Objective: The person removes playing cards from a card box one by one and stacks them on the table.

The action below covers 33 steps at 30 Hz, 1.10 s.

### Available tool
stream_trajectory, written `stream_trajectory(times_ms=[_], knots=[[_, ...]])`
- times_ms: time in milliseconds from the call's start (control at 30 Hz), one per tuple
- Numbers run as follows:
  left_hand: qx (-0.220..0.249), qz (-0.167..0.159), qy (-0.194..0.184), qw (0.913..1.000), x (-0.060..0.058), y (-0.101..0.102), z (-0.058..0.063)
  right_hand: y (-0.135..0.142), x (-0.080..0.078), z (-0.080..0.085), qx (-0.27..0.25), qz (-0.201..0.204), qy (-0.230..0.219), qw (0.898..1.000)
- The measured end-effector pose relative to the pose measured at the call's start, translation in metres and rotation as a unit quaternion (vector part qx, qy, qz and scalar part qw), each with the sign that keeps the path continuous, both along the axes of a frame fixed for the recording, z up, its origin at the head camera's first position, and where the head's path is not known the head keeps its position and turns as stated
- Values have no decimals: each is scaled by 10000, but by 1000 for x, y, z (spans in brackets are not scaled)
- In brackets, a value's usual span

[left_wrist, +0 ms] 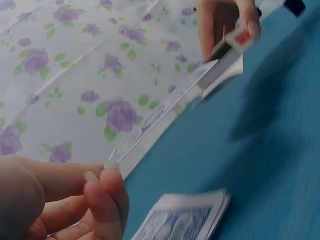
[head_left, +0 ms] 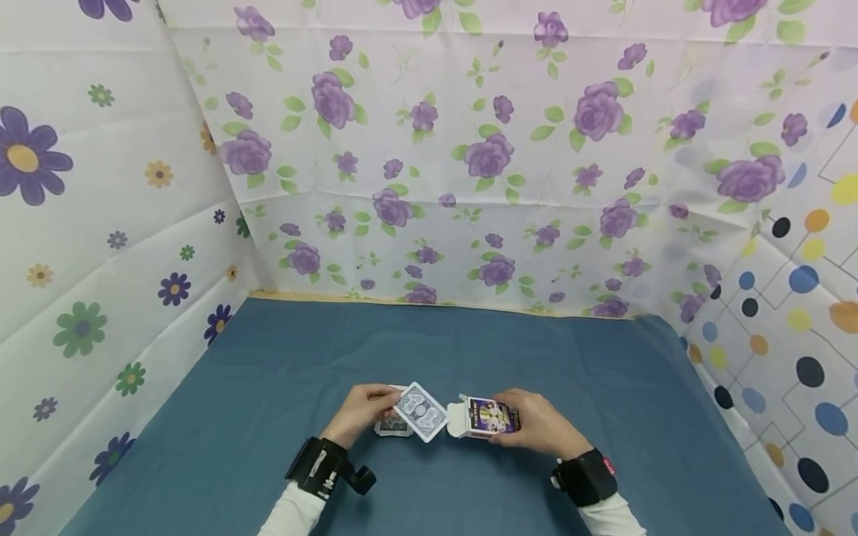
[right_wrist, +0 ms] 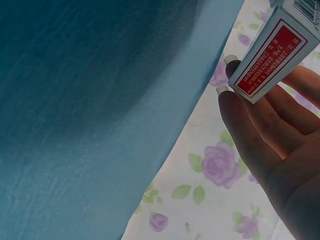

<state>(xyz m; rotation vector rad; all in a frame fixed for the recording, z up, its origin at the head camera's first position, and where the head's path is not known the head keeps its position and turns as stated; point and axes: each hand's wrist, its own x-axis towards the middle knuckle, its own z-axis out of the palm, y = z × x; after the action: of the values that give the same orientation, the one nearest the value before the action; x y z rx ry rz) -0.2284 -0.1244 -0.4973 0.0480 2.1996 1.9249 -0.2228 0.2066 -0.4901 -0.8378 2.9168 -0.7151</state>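
Observation:
My left hand [head_left: 363, 411] pinches a playing card [head_left: 420, 412] by one corner between thumb and fingertips, its patterned back showing. In the left wrist view the card [left_wrist: 162, 116] slants from those fingertips to the mouth of the card box [head_left: 492, 416]. My right hand [head_left: 539, 423] grips that box, dark with a colourful print, its white end flap [head_left: 457, 420] open toward the card. In the right wrist view, thumb and fingers hold the box's white side with a red label [right_wrist: 272, 57]. A stack of playing cards [head_left: 394, 427] lies on the table below my left hand, partly covered by it.
Blue cloth [head_left: 429, 350] covers the table. A floral curtain [head_left: 429, 186] stands along the back, with patterned sheets at the left [head_left: 134, 298] and right [head_left: 777, 327]. Each wrist wears a black strap [head_left: 586, 478].

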Motion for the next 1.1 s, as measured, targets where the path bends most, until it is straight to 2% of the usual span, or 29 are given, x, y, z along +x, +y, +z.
stream_trajectory(times_ms=[133, 200, 333, 467, 633, 900, 1000, 1100], knots=[[-249, 455, -125, 9986, -10, -10, -4, 1, 1, 0, 8, 11, -89, 10000], [-466, 579, -157, 9971, -17, -16, -5, 2, 1, 0, 3, 0, -104, 9999], [-847, 631, -75, 9944, -33, -25, -7, 4, 1, -1, -28, -30, -76, 10000], [-996, 576, -57, 9933, -43, -31, -12, 6, 0, -3, -3, -53, -86, 9999], [-1055, 523, -232, 9928, -50, -32, -18, 7, 0, -8, 22, -79, -138, 9999], [-935, 685, -283, 9929, -59, -33, -29, 7, -1, -9, 8, -77, -204, 9998], [-950, 731, -123, 9927, -60, -33, -33, 7, -1, -11, 11, -94, -257, 9996], [-1031, 775, 233, 9914, -60, -32, -38, 7, 1, -12, -9, -127, -300, 9995]])
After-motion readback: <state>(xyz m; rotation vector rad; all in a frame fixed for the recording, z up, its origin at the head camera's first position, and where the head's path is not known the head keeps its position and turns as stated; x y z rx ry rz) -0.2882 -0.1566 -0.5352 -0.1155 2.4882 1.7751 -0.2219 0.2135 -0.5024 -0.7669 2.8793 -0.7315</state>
